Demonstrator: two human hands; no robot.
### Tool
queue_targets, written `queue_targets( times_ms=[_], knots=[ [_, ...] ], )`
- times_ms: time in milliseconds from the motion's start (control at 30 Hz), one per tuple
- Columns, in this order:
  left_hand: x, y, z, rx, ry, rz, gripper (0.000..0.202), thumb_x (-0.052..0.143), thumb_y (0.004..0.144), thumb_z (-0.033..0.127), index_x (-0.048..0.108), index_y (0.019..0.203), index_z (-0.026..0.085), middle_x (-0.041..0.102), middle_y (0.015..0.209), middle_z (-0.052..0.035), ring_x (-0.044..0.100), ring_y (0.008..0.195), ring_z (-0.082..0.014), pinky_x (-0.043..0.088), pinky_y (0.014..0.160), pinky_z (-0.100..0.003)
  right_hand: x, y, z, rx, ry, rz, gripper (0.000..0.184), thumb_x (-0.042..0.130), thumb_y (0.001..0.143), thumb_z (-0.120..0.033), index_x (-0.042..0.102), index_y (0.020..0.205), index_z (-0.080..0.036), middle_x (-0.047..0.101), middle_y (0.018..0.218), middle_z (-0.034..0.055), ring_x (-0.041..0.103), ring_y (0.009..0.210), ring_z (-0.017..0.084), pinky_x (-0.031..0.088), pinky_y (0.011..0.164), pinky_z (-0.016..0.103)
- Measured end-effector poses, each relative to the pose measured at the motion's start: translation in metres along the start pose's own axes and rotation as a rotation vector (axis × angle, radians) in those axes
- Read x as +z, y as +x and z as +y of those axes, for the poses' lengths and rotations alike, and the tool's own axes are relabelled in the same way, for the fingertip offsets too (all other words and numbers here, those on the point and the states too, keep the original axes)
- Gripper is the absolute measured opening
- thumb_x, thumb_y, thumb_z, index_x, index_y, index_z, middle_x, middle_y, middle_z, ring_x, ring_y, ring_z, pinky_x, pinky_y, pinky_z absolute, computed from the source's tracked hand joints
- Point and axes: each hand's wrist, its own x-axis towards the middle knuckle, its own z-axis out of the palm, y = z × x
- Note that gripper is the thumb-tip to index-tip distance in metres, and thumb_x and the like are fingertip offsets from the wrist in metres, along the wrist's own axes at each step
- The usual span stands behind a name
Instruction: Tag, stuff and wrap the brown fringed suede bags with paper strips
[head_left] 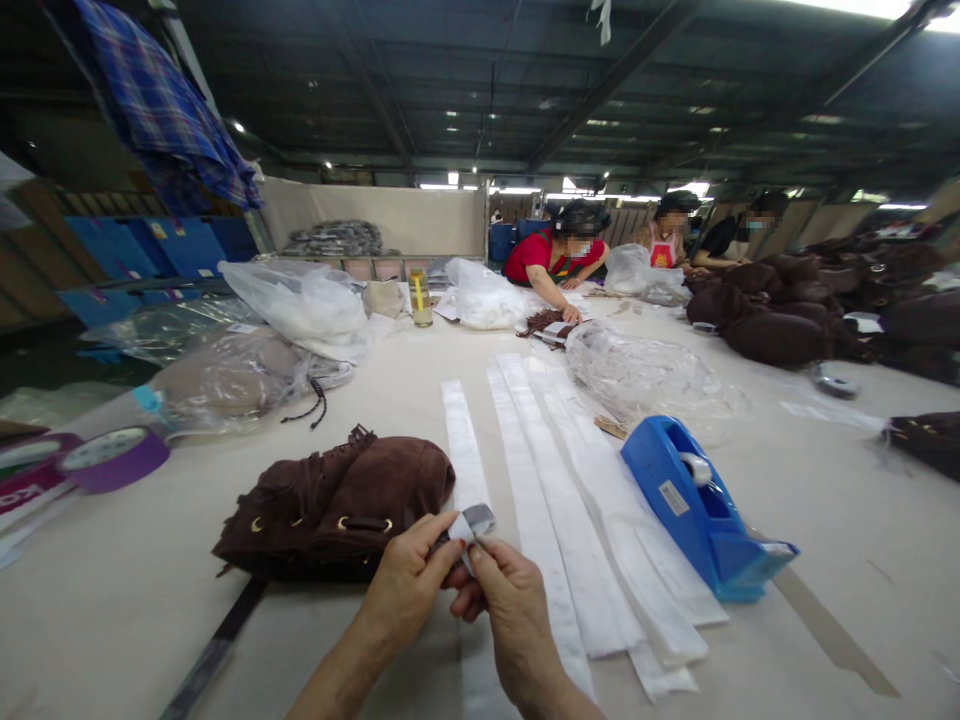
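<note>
Near the front of the table, my left hand (pixel 405 585) and my right hand (pixel 517 615) meet and pinch a small curled white-and-grey strip (pixel 477 520). Its exact kind is unclear. The fingertips of both hands are closed around it, partly hiding it. Just beyond my left hand lies a dark brown suede bag (pixel 397 475) with gold eyelets and fringe. A dark strap (pixel 214 650) runs out from beneath the bag towards the front edge. Long white strips (pixel 555 520) lie flat beside and beyond my right hand, and one passes under my hands.
A blue tape dispenser (pixel 675 500) stands right of the strips. Clear plastic (pixel 645 380) is crumpled behind it. Purple tape rolls (pixel 116 460) and a bagged item (pixel 232 375) lie left. Brown bags (pixel 780 325) are piled right. Across the table a co-worker (pixel 551 260) reaches towards brown fringe.
</note>
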Motion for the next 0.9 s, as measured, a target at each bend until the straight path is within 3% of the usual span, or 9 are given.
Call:
queue_targets(
  times_ms=[300,500,700,900],
  knots=[
    [0.010,-0.003,-0.007,0.180,0.147,0.142,0.029,0.044,0.081,0.027,0.063,0.101,0.016,0.065,0.089,-0.0070,0.061,0.082,-0.0162,0.049,0.073,-0.024,0.013,0.003,0.005,0.096,0.093,0.209,0.017,0.054,0.064,-0.028,0.054,0.055,-0.014,0.054,0.045,-0.0031,0.042,0.032,0.004,0.027,0.035,0.016],
    [0.015,-0.009,-0.021,0.325,0.262,0.214,0.028,0.044,0.083,0.022,0.062,0.103,0.014,0.066,0.091,-0.0082,0.063,0.082,-0.0152,0.051,0.073,-0.021,0.016,0.003,0.002,0.181,0.059,0.267,0.010,0.050,0.057,-0.022,0.050,0.049,-0.016,0.050,0.040,-0.0037,0.036,0.030,0.004,0.021,0.033,0.016],
    [0.014,-0.011,-0.025,0.400,0.329,0.228,0.027,0.043,0.084,0.019,0.061,0.102,0.012,0.066,0.089,-0.0089,0.064,0.082,-0.0145,0.051,0.073,-0.020,0.008,-0.003,-0.010,0.180,-0.038,0.078,0.009,0.046,0.054,-0.019,0.053,0.055,-0.014,0.052,0.040,-0.0029,0.044,0.036,0.006,0.028,0.038,0.016],
    [0.014,-0.011,-0.026,0.447,0.341,0.237,0.027,0.042,0.083,0.018,0.061,0.101,0.010,0.065,0.086,-0.0088,0.064,0.076,-0.0135,0.052,0.069,-0.019,-0.010,-0.004,-0.010,0.195,0.132,-0.188,0.022,0.045,0.053,-0.016,0.059,0.070,-0.010,0.062,0.063,0.0031,0.056,0.047,0.010,0.037,0.045,0.019]
  ],
)
